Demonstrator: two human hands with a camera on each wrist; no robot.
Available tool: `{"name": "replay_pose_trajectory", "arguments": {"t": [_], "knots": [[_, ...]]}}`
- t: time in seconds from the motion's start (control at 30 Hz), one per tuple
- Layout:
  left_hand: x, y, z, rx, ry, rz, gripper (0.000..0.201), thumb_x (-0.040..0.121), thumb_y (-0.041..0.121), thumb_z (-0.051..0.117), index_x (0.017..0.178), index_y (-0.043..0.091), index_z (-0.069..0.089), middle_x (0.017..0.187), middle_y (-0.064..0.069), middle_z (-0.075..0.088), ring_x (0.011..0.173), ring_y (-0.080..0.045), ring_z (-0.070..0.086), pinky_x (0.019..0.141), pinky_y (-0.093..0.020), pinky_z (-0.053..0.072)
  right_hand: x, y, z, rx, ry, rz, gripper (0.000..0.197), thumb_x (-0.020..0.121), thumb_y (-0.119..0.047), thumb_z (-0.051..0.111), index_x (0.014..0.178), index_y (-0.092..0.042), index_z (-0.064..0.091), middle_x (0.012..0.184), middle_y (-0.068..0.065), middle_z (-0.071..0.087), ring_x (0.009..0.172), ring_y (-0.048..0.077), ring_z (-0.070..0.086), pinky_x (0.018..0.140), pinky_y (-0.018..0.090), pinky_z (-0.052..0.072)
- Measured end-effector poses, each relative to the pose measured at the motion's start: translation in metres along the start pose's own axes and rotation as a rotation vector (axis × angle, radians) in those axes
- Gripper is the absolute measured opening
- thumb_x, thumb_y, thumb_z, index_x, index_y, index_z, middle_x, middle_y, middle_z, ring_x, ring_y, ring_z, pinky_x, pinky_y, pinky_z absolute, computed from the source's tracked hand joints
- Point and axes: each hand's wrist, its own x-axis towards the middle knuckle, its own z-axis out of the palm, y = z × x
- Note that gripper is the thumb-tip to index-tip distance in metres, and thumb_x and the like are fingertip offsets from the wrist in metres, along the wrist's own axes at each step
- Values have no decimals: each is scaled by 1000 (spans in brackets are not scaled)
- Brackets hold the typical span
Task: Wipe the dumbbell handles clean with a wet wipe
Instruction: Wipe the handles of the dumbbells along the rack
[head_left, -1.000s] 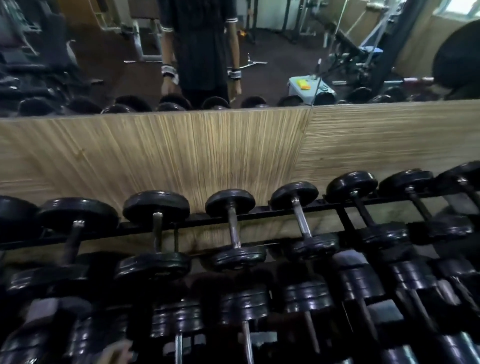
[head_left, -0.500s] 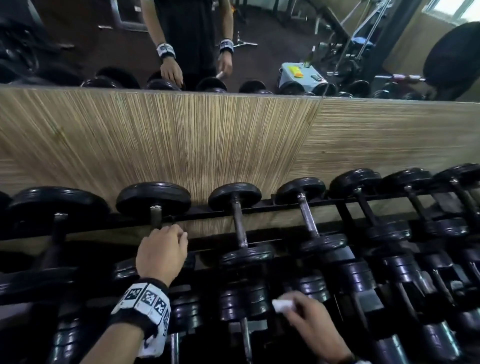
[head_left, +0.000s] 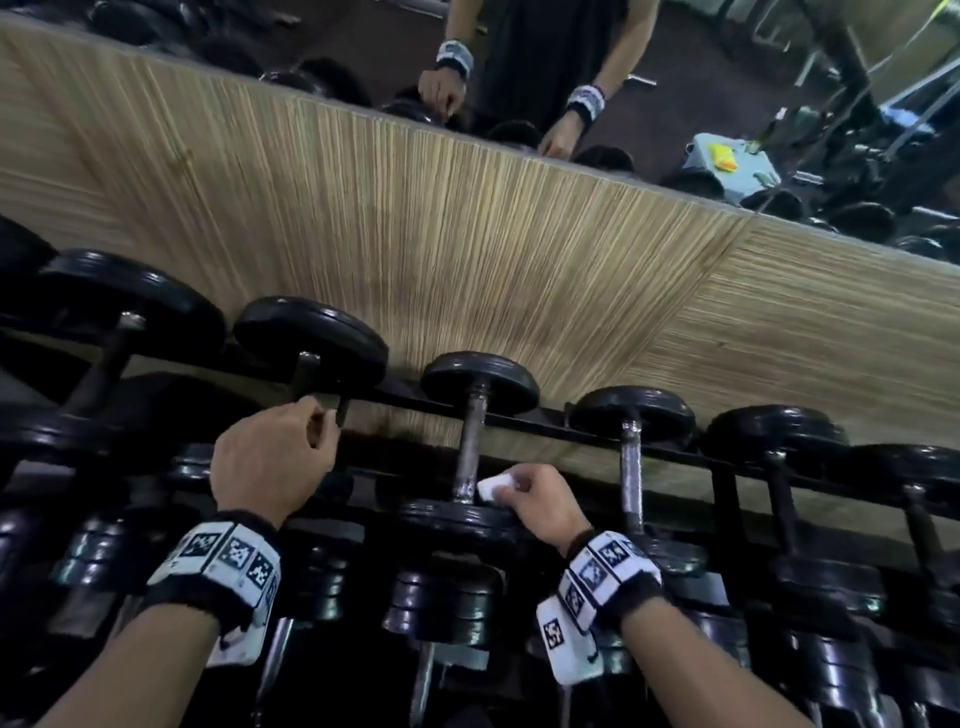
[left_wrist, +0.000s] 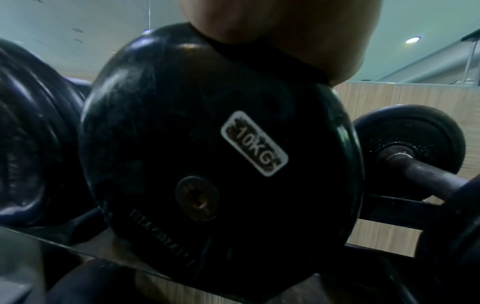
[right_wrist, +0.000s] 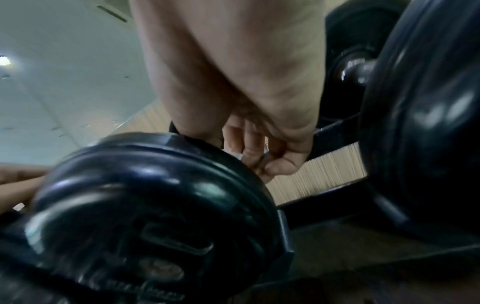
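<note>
white wet wipe (head_left: 493, 487) pinched by right hand (head_left: 540, 501) against dumbbell handle (head_left: 470, 447), axis toward wall; left hand (head_left: 270, 457) seemingly curled.

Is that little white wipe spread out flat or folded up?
Folded up: the small white wet wipe is a compact pad pinched in the right hand.

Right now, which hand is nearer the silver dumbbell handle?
Right. The right hand holds the wipe against the handle; the left hand rests one dumbbell over.
</note>
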Motion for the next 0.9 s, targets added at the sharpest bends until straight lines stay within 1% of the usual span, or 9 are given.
{"name": "replay_pose_trajectory", "arguments": {"t": [0.03, 0.1, 0.2, 0.33, 0.43, 0.6, 0.73, 0.83, 0.9], "knots": [[0, 0, 1, 15, 5, -16, 32, 89, 41, 47, 75, 18, 64, 58, -2, 60, 56, -29, 60, 49, -29, 36, 9, 1, 2, 51, -78, 11, 8, 88, -13, 72, 81, -15, 75, 86, -6, 75, 77, 6, 66, 77, 27, 52], [1, 2, 1, 42, 11, -58, 27, 90, 38, 54, 75, 18, 65, 59, -3, 61, 57, -31, 61, 51, -28, 32, 22, 4, 5, 112, -214, 0, 17, 90, -8, 71, 74, -10, 73, 93, 5, 77, 72, 4, 64, 74, 23, 51], [2, 7, -2, 69, 1, -115, 19, 88, 32, 66, 75, 17, 66, 59, -4, 61, 58, -33, 61, 53, -28, 31, 31, 4, 9, 164, -296, -17, 14, 93, -6, 68, 82, 2, 72, 80, 8, 66, 69, 8, 55, 69, 22, 44], [3, 10, -4, 75, -11, -127, 20, 87, 30, 67, 72, 17, 65, 56, -4, 60, 55, -33, 59, 52, -28, 32, 34, 4, 12, 220, -341, -10, 10, 94, -2, 65, 90, 0, 74, 79, 5, 66, 64, 2, 57, 65, 14, 45], [3, 12, -6, 66, -17, -131, 25, 86, 28, 69, 67, 16, 61, 52, -1, 55, 51, -32, 55, 51, -27, 31, 35, 3, 14, 216, -338, -3, 16, 94, -7, 68, 80, -14, 73, 85, 7, 69, 77, 14, 59, 72, 21, 48], [3, 12, -7, 54, 1, -128, 27, 86, 27, 68, 64, 15, 58, 51, 0, 52, 48, -28, 49, 50, -27, 28, 33, 1, 11, 139, -305, -31, 31, 93, -8, 69, 65, -23, 69, 77, 2, 69, 74, 15, 60, 74, 27, 47], [3, 12, -6, 60, 11, -128, 26, 87, 27, 67, 65, 15, 60, 49, 1, 51, 46, -27, 49, 49, -26, 27, 26, -2, 2, 153, -323, -84, 29, 92, -1, 66, 65, -12, 69, 71, 0, 69, 68, 6, 59, 73, 21, 46], [3, 11, -5, 54, 20, -127, 27, 88, 27, 66, 65, 15, 60, 49, 1, 51, 45, -22, 42, 49, -26, 27, 21, 0, -4, 148, -319, -106, 17, 91, -4, 69, 75, 0, 73, 80, 8, 76, 74, 5, 64, 78, 21, 51], [3, 12, -6, 50, 32, -134, 27, 87, 27, 67, 64, 15, 59, 48, 1, 49, 46, -18, 37, 49, -25, 24, 17, -2, -9, 75, -314, -138, 17, 91, -17, 73, 77, -8, 75, 80, 0, 76, 73, 0, 64, 76, 19, 51]]}}
